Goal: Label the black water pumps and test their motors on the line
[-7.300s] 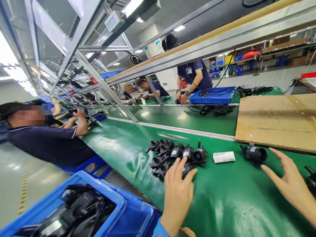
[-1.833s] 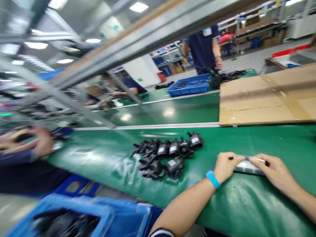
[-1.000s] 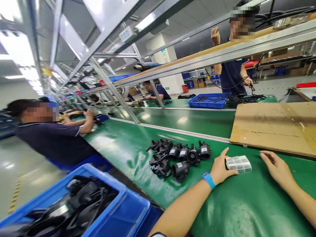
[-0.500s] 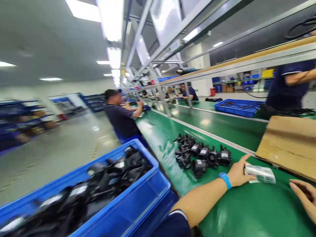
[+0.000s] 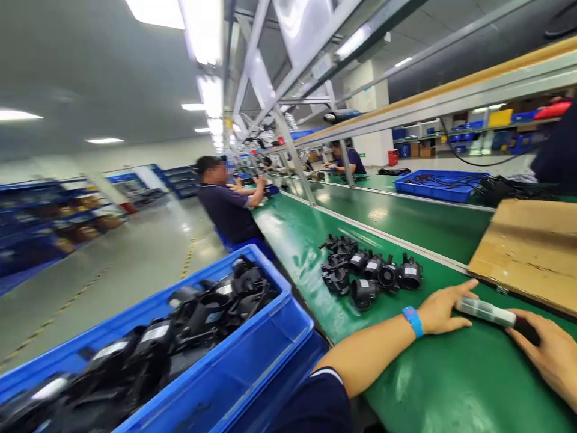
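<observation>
Over the green bench top, a clear and whitish tube-shaped piece [image 5: 484, 311] lies between my hands; I cannot make out its exact kind. My left hand [image 5: 439, 310], with a blue wristband, has its fingers about the piece's left end, the thumb stuck out below. At the other end, my right hand [image 5: 547, 349] is closed around a dark part [image 5: 526, 332] that meets the white end. Left of my hands stands a cluster of black plastic housings [image 5: 364, 293], some with white labels.
A blue crate [image 5: 270, 337] full of black housings is at my left. Flattened cardboard [image 5: 532, 246] lies at the right, and a blue tray [image 5: 439, 185] of cables sits farther back. Co-workers [image 5: 229, 204] are along the bench [image 5: 428, 385]. Metal shelf rails run overhead.
My right hand has come in from the right edge to the piece's right end. The clear piece has turned and looks narrower. The view has shifted slightly.
</observation>
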Available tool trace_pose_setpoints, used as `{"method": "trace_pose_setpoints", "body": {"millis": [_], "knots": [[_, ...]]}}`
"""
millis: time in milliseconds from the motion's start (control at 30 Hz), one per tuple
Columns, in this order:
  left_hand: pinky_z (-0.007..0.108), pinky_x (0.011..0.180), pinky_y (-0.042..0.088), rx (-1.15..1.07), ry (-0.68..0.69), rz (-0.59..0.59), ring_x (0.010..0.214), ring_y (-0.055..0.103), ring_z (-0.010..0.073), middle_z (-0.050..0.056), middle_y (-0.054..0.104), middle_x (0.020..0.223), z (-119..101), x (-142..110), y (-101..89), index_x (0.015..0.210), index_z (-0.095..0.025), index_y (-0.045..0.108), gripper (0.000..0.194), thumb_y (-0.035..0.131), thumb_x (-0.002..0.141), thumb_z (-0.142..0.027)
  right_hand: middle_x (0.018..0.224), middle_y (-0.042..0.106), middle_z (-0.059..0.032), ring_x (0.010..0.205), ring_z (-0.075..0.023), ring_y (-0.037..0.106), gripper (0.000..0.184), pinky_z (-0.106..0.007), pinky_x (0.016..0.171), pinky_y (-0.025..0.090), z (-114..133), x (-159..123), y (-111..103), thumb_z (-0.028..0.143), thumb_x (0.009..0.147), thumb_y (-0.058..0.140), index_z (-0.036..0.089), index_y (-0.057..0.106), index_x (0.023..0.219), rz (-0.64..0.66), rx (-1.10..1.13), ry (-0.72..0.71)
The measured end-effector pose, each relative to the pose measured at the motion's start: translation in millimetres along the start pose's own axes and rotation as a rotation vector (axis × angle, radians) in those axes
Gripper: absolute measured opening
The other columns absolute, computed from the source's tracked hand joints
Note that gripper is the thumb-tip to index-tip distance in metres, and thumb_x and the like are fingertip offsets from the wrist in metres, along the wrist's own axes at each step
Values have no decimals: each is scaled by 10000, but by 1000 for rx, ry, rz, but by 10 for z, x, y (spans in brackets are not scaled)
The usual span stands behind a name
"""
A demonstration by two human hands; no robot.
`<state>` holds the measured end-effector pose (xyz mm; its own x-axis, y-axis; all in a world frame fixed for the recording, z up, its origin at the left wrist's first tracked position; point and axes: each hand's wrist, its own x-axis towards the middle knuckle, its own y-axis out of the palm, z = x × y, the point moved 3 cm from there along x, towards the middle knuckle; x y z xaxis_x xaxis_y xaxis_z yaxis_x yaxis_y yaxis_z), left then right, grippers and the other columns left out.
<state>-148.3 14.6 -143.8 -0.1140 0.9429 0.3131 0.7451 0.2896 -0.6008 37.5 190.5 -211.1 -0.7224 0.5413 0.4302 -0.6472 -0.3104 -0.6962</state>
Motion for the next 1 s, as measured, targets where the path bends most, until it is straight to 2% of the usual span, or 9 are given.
{"method": "trace_pose_setpoints", "body": {"millis": [133,200,367,567,700,800,900,967,1000], "knots": [[494,1199,388,-72,-19,-57,1301,612,298,138,422,1608,74,0,-41,1618,-303,244,1069,864,748,-267,1097,748,-61,999,-312,672,331,-483,868,501,336,37,-148,469,912,504,280,697,1102,89,14,1],[514,1177,409,-88,-47,-66,1284,618,298,145,485,1554,130,19,-46,1626,-306,196,1122,874,733,-265,1107,739,-41,1005,-287,660,301,-464,883,496,375,41,-144,428,921,511,291,682,1127,83,4,21],[485,1142,452,-65,-124,-92,1200,655,248,63,700,1249,187,26,-53,1624,-320,171,1064,808,782,-189,1146,707,-56,1030,-213,651,485,-402,948,520,299,9,-79,200,884,418,236,547,1349,3,47,86],[490,1173,424,-20,-188,-83,1302,596,274,115,638,1372,197,33,-68,1626,-286,162,1182,877,692,-174,1156,681,-87,1014,-175,655,514,-338,941,546,194,26,-108,87,852,359,172,510,1336,-140,68,192],[482,1200,396,17,-220,-61,1338,573,294,129,620,1412,131,88,-131,1631,-251,155,1220,888,659,-177,1162,679,-104,1064,-211,647,464,-417,989,524,169,88,-191,46,896,394,154,534,1325,-157,-6,216],[505,1216,360,34,-218,-12,1393,520,339,148,578,1469,28,55,-218,1625,-229,192,1175,881,675,-261,1230,655,-109,1165,-262,612,314,-517,1043,479,250,137,-301,118,969,538,151,597,1275,-121,-120,195],[607,1239,273,35,-183,80,1466,421,414,188,492,1547,12,-49,-325,1630,-227,168,1243,900,644,-425,1220,663,-93,1155,-252,625,215,-506,1037,496,432,150,-444,253,994,639,158,662,1185,-42,-242,161],[619,1217,320,119,-128,67,1454,446,406,155,484,1564,104,-7,-406,1637,-288,111,1220,820,694,-597,1227,670,-89,1149,-241,633,212,-481,1024,510,536,183,-531,280,993,652,159,676,1165,19,-317,142],[647,1170,378,166,-70,5,1401,511,412,147,525,1530,149,78,-432,1636,-317,112,1105,717,775,-655,1219,678,-84,1138,-237,640,226,-469,1011,517,563,214,-569,295,988,660,159,678,1167,50,-349,134]]}}
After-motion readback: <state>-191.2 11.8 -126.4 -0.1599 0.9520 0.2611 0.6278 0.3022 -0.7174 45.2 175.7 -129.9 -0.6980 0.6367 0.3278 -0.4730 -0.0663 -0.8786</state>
